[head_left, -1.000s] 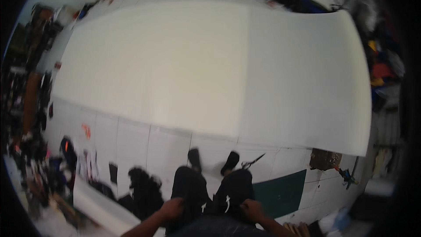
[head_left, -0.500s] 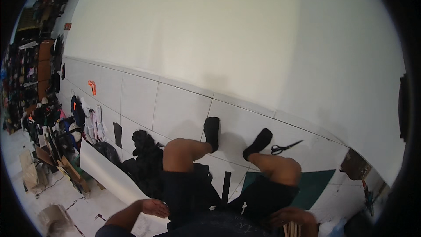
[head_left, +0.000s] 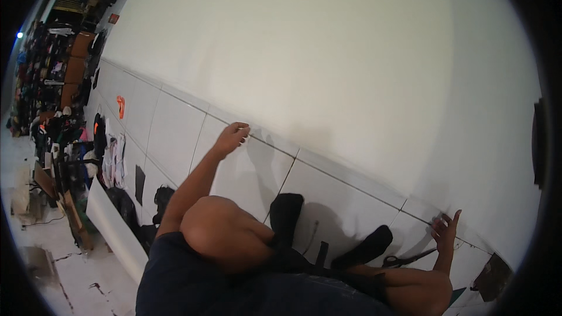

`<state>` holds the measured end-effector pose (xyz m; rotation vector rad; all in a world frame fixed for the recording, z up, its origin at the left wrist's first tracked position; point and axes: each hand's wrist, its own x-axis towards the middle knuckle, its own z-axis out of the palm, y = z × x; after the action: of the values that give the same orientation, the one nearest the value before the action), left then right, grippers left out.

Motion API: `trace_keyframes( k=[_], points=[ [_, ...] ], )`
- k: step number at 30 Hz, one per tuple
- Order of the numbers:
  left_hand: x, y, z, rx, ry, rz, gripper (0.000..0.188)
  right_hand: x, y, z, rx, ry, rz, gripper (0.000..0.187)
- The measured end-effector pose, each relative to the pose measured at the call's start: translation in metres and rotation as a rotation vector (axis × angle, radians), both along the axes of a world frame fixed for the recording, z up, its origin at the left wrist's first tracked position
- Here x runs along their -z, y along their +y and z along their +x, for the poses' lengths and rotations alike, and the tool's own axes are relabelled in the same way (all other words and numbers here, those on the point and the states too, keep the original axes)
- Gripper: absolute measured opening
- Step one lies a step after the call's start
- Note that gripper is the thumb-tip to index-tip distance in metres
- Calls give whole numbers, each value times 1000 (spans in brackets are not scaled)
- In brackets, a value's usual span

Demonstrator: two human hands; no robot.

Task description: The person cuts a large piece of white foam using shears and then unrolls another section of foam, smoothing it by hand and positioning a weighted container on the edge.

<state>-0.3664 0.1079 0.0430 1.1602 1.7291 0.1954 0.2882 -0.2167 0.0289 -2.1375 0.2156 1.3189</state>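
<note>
A broad off-white sheet (head_left: 304,52) fills the upper part of the head view, its near edge slanting down to the right over white floor tiles. My left hand (head_left: 234,139) reaches to that edge, fingers bent and slightly apart, with nothing visible in them. Farther right along the edge, my right hand (head_left: 447,226) has its fingers spread and is empty. Black-handled scissors (head_left: 408,258) lie on the tiles between my right foot and right hand. My socked feet (head_left: 285,217) rest on the floor between my arms, with knees bent.
A dark strip (head_left: 322,254) lies between my feet. At the left are a white roll (head_left: 117,228), white cloths (head_left: 114,161), an orange item (head_left: 120,107) and crowded shelves (head_left: 44,76). A brown piece (head_left: 490,277) lies at the lower right.
I have leaned forward. Both hands have moved from beside my thighs out to the sheet's near edge, left hand on the left and right hand on the right.
</note>
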Motion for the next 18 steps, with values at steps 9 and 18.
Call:
trace_keyframes(
  k=[9,18],
  points=[
    [46,10,32,-406,-201,117,45,26,25,23,424,123,816,45],
    [31,47,10,-696,-539,48,66,-132,93,82,277,49,1129,39]
  ],
)
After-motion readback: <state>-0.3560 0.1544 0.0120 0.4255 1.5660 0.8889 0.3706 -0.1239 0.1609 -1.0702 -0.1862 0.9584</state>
